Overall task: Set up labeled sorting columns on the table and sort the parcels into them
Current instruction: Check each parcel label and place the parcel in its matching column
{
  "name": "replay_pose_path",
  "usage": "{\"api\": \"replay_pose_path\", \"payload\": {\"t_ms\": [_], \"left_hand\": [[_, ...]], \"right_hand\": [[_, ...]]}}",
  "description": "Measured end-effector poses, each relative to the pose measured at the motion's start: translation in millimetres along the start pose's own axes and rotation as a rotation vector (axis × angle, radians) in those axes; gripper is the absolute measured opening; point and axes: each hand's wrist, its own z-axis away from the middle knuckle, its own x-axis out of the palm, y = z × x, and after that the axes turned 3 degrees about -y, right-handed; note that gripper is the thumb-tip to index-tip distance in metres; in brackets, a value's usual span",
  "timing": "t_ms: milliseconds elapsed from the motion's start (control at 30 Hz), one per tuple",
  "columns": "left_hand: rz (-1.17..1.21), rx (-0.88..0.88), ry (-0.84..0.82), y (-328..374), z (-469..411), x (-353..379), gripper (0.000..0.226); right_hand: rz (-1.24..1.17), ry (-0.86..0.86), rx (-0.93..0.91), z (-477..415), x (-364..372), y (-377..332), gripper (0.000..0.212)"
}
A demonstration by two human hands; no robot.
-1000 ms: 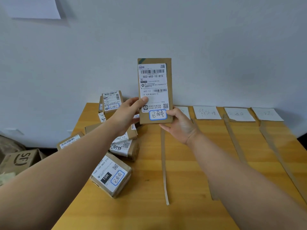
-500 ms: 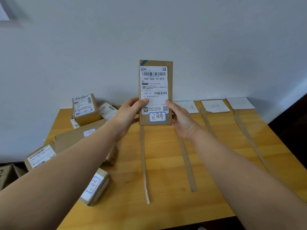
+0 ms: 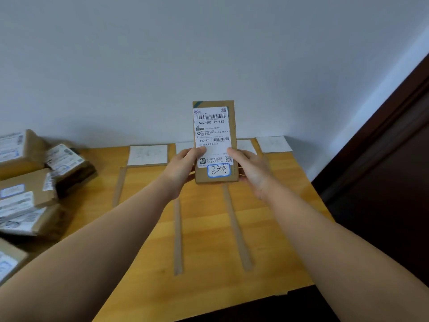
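Note:
I hold a flat brown cardboard parcel (image 3: 214, 140) upright above the wooden table (image 3: 209, 228), its white shipping label and a blue-framed handwritten sticker facing me. My left hand (image 3: 183, 167) grips its lower left edge and my right hand (image 3: 249, 169) its lower right edge. White paper labels (image 3: 148, 155) lie along the table's back edge, one at the far right (image 3: 274, 144); two are partly hidden behind the parcel and hands. Brown tape strips (image 3: 178, 235) run toward me and divide the table into columns.
A pile of several cardboard parcels (image 3: 30, 182) with shipping labels lies at the table's left end. A white wall stands behind the table. A dark brown door (image 3: 383, 182) is at the right, past the table's right edge.
My view has swung right: the parcel pile slid to the left edge and the columns and door came into view. Both hands keep hold of the upright parcel, now over the middle columns.

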Motion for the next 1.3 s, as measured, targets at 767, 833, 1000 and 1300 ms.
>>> {"api": "replay_pose_path", "payload": {"t_ms": [767,833,1000,1300], "left_hand": [[-0.09,-0.335,-0.067,-45,-103,160,0.091],[-0.16,-0.34,-0.118,-46,-111,179,0.096],[-0.355,-0.28,-0.11,-48,-132,204,0.082],[-0.382,-0.263,-0.01,-63,-163,209,0.049]], "right_hand": [[0.756,0.12,0.155,-36,-141,53,0.12],[0.808,0.189,0.169,-42,-160,59,0.117],[0.927,0.301,0.29,-62,-217,80,0.115],[0.951,0.261,0.441,-89,-277,130,0.106]]}}
